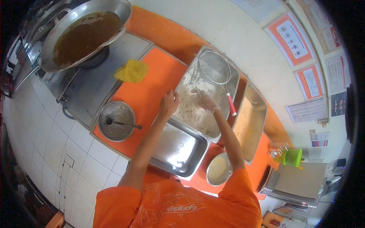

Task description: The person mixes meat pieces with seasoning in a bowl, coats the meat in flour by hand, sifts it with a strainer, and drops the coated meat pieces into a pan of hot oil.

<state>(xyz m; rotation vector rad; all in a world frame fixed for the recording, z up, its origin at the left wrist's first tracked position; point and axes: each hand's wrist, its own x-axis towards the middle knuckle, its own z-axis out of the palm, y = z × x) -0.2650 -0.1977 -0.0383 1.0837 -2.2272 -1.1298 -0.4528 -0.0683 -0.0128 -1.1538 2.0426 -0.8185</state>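
L hand (170, 102): at L rim of flour tray (214, 133), fingers curled, grip unclear | R hand (207, 102): at flour (190, 114), fingers part-bent, can't tell if gripping | tray: on orange ctr. (159, 72), just beside steel pan (178, 148) | sieve (215, 67), red hdl., across tray's far corner | bowl (218, 169) w/ pale liq., nr. pan

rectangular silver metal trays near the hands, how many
3: the white-powdered tray under the right hand; the shiny bare tray nearer the orange shirt; the tray with tan contents, further right. Others may be hidden.
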